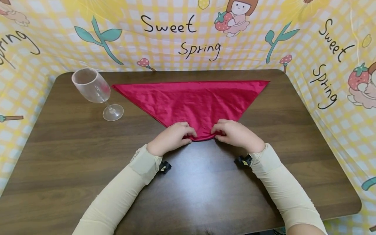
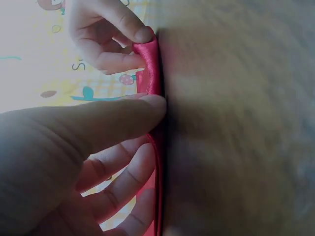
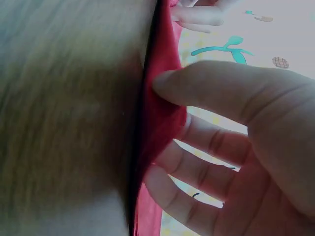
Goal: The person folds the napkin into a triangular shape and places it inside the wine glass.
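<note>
A shiny red cloth napkin [image 1: 188,101] lies folded on the table, its long straight edge at the far side and both flanks narrowing to a short, rounded near end. At the left of that near end my left hand [image 1: 173,137] pinches the fabric between thumb and curled fingers. My right hand [image 1: 236,134] pinches it a short way to the right. In the left wrist view the near edge of the napkin [image 2: 153,61] forms a small roll between the two hands. The right wrist view has the thumb [image 3: 170,86] pressing on the cloth, with fingertips behind it.
A clear wine glass [image 1: 95,86] stands on its foot left of the napkin, close to its left corner. The brown wooden table [image 1: 73,156] is bordered by a yellow checked fabric backdrop [image 1: 167,45] at the back and sides. Both forearms wear cream sleeves [image 1: 117,192].
</note>
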Demonstrator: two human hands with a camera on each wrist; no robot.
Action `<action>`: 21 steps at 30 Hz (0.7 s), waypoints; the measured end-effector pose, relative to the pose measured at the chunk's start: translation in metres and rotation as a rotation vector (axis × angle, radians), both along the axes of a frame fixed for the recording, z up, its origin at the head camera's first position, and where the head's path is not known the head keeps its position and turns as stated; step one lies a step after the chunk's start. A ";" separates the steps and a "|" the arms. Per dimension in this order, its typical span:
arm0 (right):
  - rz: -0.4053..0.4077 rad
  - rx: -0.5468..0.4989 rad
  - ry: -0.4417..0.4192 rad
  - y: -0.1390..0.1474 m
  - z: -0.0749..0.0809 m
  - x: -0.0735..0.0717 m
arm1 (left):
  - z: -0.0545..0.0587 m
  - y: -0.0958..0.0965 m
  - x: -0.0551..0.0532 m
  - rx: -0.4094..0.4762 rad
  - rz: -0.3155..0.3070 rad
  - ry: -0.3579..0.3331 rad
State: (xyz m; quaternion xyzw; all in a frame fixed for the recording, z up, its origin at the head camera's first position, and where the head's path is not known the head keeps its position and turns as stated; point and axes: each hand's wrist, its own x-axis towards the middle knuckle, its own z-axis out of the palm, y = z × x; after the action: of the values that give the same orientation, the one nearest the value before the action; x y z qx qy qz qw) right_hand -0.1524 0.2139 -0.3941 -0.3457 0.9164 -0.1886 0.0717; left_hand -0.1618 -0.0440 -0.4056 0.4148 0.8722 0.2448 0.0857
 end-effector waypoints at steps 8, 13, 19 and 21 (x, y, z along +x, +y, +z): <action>0.019 -0.085 -0.016 0.003 -0.001 -0.002 | -0.002 -0.002 -0.004 0.007 0.036 -0.023; 0.048 -0.140 -0.106 0.005 -0.001 -0.004 | 0.001 -0.005 -0.005 -0.008 0.068 -0.091; -0.017 -0.193 -0.198 0.003 0.000 -0.005 | 0.003 -0.008 -0.007 -0.002 0.135 -0.155; -0.059 -0.186 -0.188 0.002 -0.001 -0.005 | 0.002 -0.008 -0.008 0.008 0.158 -0.175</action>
State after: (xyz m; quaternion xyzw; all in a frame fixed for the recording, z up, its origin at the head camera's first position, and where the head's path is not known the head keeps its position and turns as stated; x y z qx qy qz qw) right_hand -0.1570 0.2158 -0.3955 -0.3048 0.8939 -0.3063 0.1192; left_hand -0.1699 -0.0523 -0.4032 0.3222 0.8902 0.2898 0.1404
